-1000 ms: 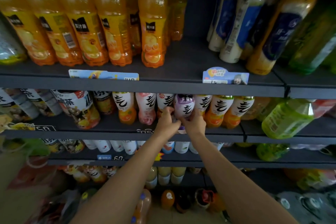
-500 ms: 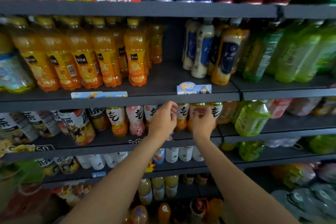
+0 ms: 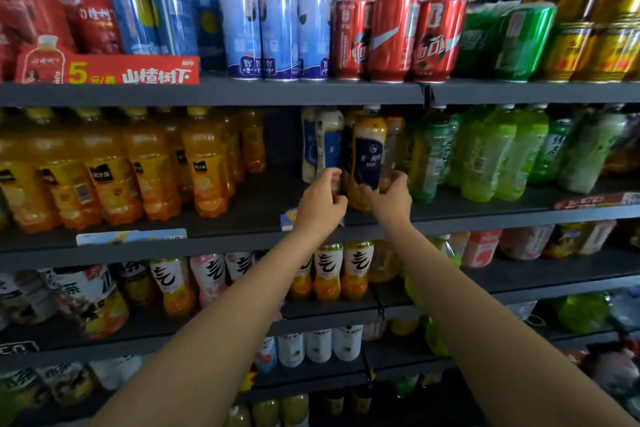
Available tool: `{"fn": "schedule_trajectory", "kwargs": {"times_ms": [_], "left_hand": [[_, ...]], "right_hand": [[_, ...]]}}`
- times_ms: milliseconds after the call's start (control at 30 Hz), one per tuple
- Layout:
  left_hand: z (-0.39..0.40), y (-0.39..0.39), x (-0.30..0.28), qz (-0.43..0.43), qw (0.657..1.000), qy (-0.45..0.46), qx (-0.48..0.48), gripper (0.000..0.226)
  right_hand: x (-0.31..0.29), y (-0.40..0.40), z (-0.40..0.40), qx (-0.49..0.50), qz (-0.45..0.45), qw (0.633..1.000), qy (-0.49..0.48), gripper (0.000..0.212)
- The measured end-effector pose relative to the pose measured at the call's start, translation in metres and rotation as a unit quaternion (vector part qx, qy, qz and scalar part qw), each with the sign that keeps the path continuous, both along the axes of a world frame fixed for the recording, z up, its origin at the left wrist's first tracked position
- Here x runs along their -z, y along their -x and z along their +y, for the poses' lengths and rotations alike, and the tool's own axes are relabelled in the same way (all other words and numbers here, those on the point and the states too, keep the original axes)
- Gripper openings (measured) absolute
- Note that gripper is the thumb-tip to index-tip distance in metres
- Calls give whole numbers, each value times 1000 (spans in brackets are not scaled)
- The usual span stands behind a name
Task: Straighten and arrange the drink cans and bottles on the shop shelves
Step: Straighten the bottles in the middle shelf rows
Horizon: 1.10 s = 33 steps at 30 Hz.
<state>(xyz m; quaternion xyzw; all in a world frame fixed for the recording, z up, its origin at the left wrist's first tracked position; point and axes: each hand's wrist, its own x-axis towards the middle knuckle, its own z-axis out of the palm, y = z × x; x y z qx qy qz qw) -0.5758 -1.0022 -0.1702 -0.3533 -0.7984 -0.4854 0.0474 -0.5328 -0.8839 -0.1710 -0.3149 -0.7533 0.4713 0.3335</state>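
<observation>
On the middle shelf (image 3: 242, 218) stands a small cluster of milk-tea bottles. My left hand (image 3: 321, 199) curls round the base of a white bottle with a blue label (image 3: 328, 146). Beside it, my right hand (image 3: 392, 198) grips the lower right side of a tan bottle with a dark navy label (image 3: 369, 156). Both bottles stand upright near the shelf's front edge. More bottles of the same kind stand behind them, partly hidden.
Orange juice bottles (image 3: 205, 166) fill the same shelf to the left, with a bare gap (image 3: 277, 184) before the milk teas. Green tea bottles (image 3: 485, 156) crowd the right. Blue cans (image 3: 277, 24) and red cola cans (image 3: 391, 35) stand on the shelf above. Small bottles (image 3: 327, 270) line the shelf below.
Both hands left the small bottles on the lower shelf and rose to the milk-tea bottles one shelf up. The view tilted upward, bringing the can shelf into sight.
</observation>
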Motion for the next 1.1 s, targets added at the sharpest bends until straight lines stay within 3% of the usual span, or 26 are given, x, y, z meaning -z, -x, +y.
{"fn": "schedule_trajectory", "kwargs": {"times_ms": [267,433,633,867,967,1100], "left_hand": [[64,21,-4,-81,995,-16,-60,47],[76,25,-3,-130,982,-98,-94,50],[84,27,-6,-59,977,-133,-155,42],[86,31,0,-23,980,-105,-164,45],[85,32,2,-27,984,-29,-172,52],[85,34,2,-19,985,64,-156,62]], "right_hand": [[-9,37,50,-121,-59,991,-12,69],[6,51,46,-95,-30,991,-85,56],[17,56,29,-101,-32,985,-139,43],[24,49,45,-172,-25,979,-107,59],[34,42,53,-194,-46,973,-117,68],[33,42,61,-183,-62,972,-135,58]]}}
